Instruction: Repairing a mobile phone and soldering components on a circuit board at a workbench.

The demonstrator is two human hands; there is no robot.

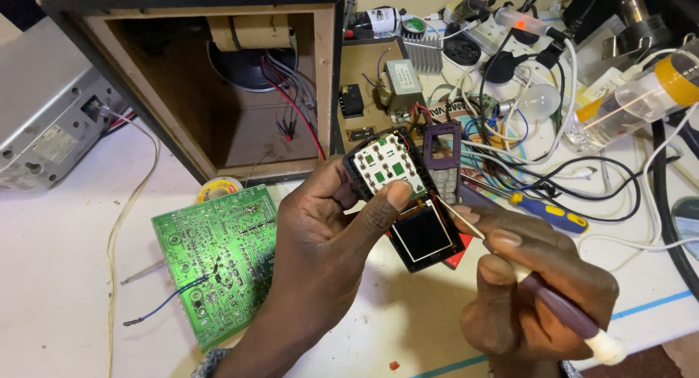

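My left hand (320,232) holds a small opened phone (404,196) above the white table, thumb pressed on its white and green keypad board. The phone's small dark screen (422,235) faces up, with a red part beneath it. My right hand (535,291) grips a purple-handled tool (561,305) with a white end cap. Its thin metal tip (457,216) touches the right edge of the phone beside the screen.
A green circuit board (218,258) with loose wires lies at left. An open wooden speaker box (233,80) stands behind, a grey metal unit (51,109) at far left. Tangled cables, a bulb (540,100), a blue and yellow screwdriver (547,212) and a purple phone frame (443,146) crowd the right.
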